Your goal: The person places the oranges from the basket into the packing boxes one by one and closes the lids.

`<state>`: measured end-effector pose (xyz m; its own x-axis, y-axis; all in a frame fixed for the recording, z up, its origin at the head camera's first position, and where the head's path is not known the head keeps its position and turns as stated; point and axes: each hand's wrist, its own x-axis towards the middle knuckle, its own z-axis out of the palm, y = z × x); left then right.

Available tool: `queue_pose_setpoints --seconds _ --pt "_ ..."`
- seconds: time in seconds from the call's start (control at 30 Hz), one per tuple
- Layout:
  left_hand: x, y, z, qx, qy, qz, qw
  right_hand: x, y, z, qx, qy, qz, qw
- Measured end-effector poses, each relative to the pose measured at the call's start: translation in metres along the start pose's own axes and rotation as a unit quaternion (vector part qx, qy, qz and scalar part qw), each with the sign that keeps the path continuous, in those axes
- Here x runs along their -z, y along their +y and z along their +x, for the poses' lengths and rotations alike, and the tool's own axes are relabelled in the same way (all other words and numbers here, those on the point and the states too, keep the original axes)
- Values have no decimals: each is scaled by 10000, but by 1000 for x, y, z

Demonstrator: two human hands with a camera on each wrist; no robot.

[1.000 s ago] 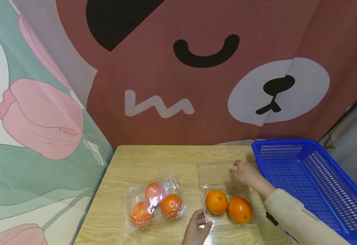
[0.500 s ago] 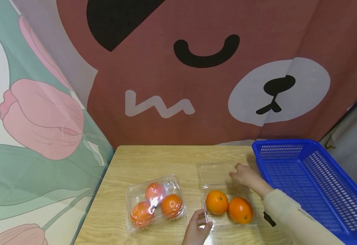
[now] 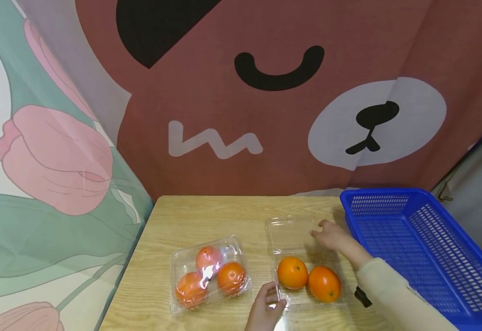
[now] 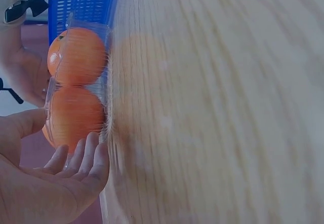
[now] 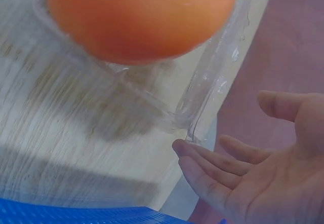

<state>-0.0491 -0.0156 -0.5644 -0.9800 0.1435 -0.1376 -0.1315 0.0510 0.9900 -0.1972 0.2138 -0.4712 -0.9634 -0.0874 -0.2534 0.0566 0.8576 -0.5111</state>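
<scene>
A clear plastic clamshell box (image 3: 280,294) lies with its lid (image 3: 292,234) folded back on the table. Two oranges (image 3: 292,273) sit side by side in its base; both also show through the plastic in the left wrist view. My left hand (image 3: 264,307) is at the base's left side, relaxed fingers (image 4: 101,158) against the wall and thumb up at the rim. At the lid's right edge is my right hand (image 3: 331,235), fingertips (image 5: 179,148) right at the lid's corner and thumb apart from it.
A second clear clamshell (image 3: 176,266), shut, holds three oranges (image 3: 231,278) to the left. On the right stands a blue plastic basket (image 3: 350,207), close to my right forearm. A curtain with a bear print (image 3: 207,101) hangs behind the wooden table (image 3: 191,216).
The lid's far edge has lifted slightly and my right hand has shifted a little with it. The left hand, the oranges and the other clamshell have stayed in place.
</scene>
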Motion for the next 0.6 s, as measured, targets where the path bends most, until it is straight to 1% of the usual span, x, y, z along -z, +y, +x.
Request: queue_pose_setpoints --seconds 0.13,0.3,0.6 --pt "0 0 0 31 21 34 10000 3 -1 -3 -36 100 208 9997" --pt "0 0 0 70 56 111 9999 4 1 -7 -179 140 459 9987" --pt "0 3 0 113 42 111 9999 6 2 -17 8 349 637 9974"
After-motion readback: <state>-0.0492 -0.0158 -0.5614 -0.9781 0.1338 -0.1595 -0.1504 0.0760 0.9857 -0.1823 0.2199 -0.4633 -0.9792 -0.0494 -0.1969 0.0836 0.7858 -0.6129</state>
